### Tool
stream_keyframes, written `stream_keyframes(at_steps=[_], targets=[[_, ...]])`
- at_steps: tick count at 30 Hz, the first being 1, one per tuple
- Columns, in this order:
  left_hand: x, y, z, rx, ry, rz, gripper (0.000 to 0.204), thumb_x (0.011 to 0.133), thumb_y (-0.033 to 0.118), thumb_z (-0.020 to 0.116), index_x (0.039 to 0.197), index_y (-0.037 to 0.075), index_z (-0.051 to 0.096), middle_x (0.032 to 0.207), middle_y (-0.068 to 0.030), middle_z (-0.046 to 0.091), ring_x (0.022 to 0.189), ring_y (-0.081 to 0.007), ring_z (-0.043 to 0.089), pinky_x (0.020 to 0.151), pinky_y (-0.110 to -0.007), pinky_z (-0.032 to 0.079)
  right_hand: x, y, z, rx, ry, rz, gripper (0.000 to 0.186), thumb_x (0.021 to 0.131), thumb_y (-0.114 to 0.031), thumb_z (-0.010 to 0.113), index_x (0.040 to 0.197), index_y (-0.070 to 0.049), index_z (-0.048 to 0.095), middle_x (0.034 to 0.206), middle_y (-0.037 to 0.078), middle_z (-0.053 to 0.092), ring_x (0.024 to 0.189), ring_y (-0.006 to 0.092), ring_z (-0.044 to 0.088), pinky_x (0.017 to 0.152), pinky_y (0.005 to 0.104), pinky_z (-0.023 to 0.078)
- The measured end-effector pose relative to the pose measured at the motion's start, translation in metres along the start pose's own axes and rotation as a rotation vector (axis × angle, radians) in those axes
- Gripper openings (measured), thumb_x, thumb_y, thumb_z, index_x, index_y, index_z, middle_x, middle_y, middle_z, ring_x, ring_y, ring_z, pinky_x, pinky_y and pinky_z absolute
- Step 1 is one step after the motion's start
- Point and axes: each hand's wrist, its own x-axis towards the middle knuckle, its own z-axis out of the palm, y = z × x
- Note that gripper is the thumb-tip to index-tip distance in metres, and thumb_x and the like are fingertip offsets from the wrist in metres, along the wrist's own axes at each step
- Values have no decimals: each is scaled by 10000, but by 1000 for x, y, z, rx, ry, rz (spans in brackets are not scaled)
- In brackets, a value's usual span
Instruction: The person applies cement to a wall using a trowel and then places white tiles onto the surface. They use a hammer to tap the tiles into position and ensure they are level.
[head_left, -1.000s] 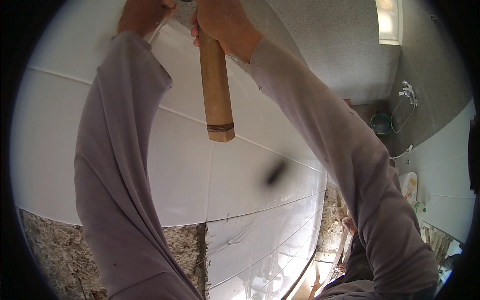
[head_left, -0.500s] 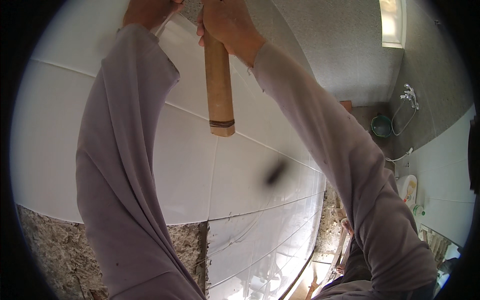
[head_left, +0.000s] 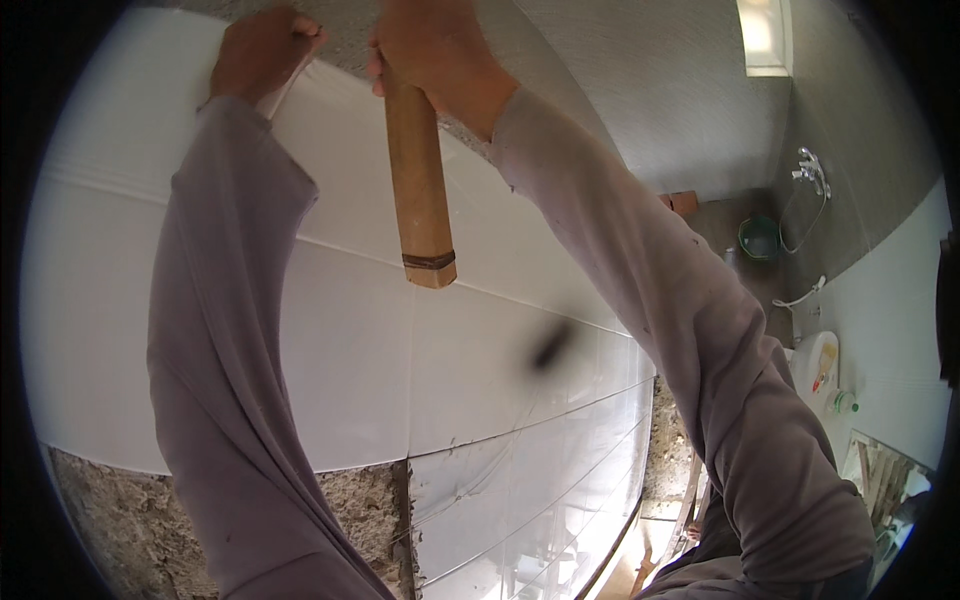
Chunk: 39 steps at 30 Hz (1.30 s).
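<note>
My right hand [head_left: 435,48] is wrapped round a wooden handle [head_left: 420,190], a thick squared stick with dark wire or cord bound near its lower end. The handle hangs down in front of the white wall tiles [head_left: 350,370]; whatever is at its other end is hidden by the hand or out of the picture. To the left, my left hand [head_left: 262,55] is closed beside the tiles' upper edge, fingers curled with the thumb on top. What it holds, if anything, does not show.
Rough bare wall [head_left: 110,500] shows at the lower left beneath the tiles. On the right are a shower mixer [head_left: 812,172] with hose, a dark green bucket [head_left: 759,240], a white basin-like fixture [head_left: 818,362] and a bottle [head_left: 843,402]. A window [head_left: 764,35] lights the upper right.
My left hand has come lower and further into the picture, slightly leftward. The right hand has shifted a little left with the wooden handle, still gripped. The whole view has moved slightly.
</note>
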Motion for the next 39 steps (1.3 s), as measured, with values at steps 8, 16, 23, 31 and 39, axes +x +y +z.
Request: stream_keyframes(at_steps=[8, 16, 23, 31, 39], targets=[[5, 4, -8, -77, -22, -70, 219, 813, 269, 647, 944, 106, 711, 830, -81, 697, 805, -287, 662, 747, -397, 496, -15, -22, -19, 59, -69, -73, 335, 968, -306, 429, 996, 23, 483, 652, 127, 551, 452, 223, 562, 388, 362, 475], [1, -2, -3, -107, 56, 4, 207, 803, 273, 654, 897, 101, 720, 790, -89, 695, 750, -277, 657, 718, -379, 495, -11, -29, -10, -30, -76, 5, 345, 964, -295, 430, 999, 42, 496, 673, 141, 572, 468, 222, 571, 391, 365, 475], [4, 8, -11, -72, -88, -57, 223, 814, 257, 638, 944, 96, 722, 847, -118, 704, 793, -296, 674, 735, -375, 509, -14, -8, -13, -36, -104, -68, 365, 969, -297, 428, 1016, 56, 505, 722, 160, 593, 501, 239, 589, 404, 371, 489], [-3, 3, -1, -116, 31, 20, 178, 816, 245, 627, 861, 97, 715, 757, -105, 672, 714, -285, 650, 681, -392, 493, -6, 15, -4, -78, -108, 54, 322, 934, -228, 480, 984, 88, 522, 740, 189, 617, 525, 224, 627, 412, 361, 543], [-2, -5, -1, -91, 13, 63, 179, 832, 240, 644, 902, 82, 690, 791, -145, 667, 753, -364, 630, 685, -422, 484, -12, 11, 5, -142, -109, 71, 377, 976, -313, 412, 1003, 50, 510, 679, 150, 585, 474, 258, 588, 404, 373, 496]])
